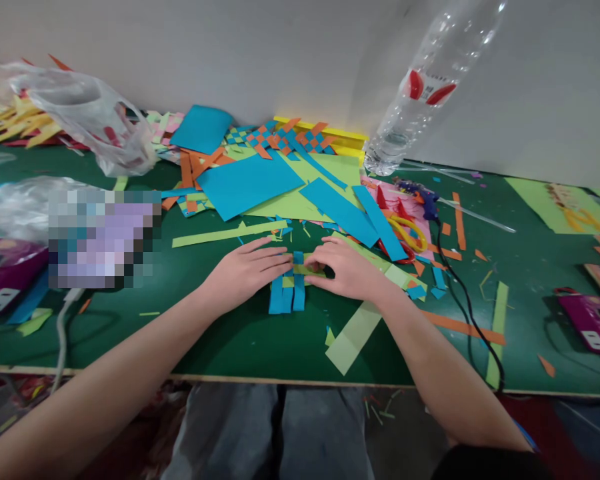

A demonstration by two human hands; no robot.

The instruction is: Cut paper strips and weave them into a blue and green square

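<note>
A small weave of blue and light green paper strips (291, 288) lies on the green table (220, 333) between my hands. My left hand (245, 270) rests flat on its left side with fingers stretched out, pressing the strips down. My right hand (345, 267) sits on the right side with fingers curled, pinching a light green strip (310, 270) that runs across the blue ones. Two blue strips stick out below the weave toward me.
Sheets and strips of blue, green and orange paper (260, 183) pile up behind. Yellow-handled scissors (410, 233), a glue gun (423, 197) with black cord, a clear plastic bottle (420, 93), plastic bags (90, 117) and a loose green strip (353, 337) surround the hands.
</note>
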